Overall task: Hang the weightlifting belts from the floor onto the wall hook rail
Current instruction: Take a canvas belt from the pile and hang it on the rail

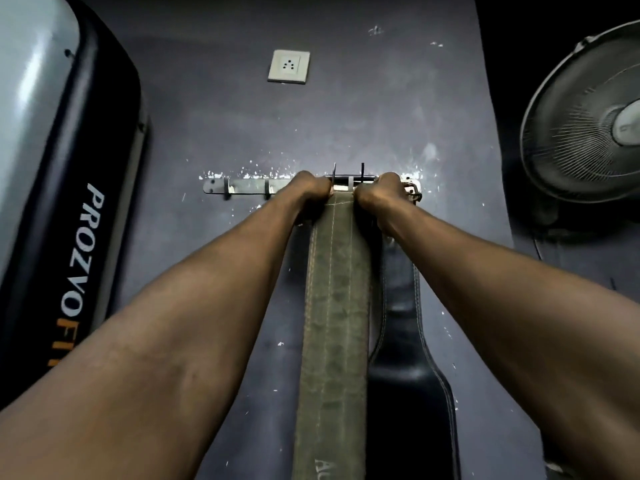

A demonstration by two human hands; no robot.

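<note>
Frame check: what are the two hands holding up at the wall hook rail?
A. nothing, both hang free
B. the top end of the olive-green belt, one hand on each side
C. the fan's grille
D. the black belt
B: the left hand and right hand grip the top of the olive-green belt at the hook rail, while the black belt hangs beside it.

The left forearm (194, 306) and the right forearm (502, 289) are seen bare along their whole visible length. The left hand (310, 187) and the right hand (379, 190) are likewise uncovered.
</note>
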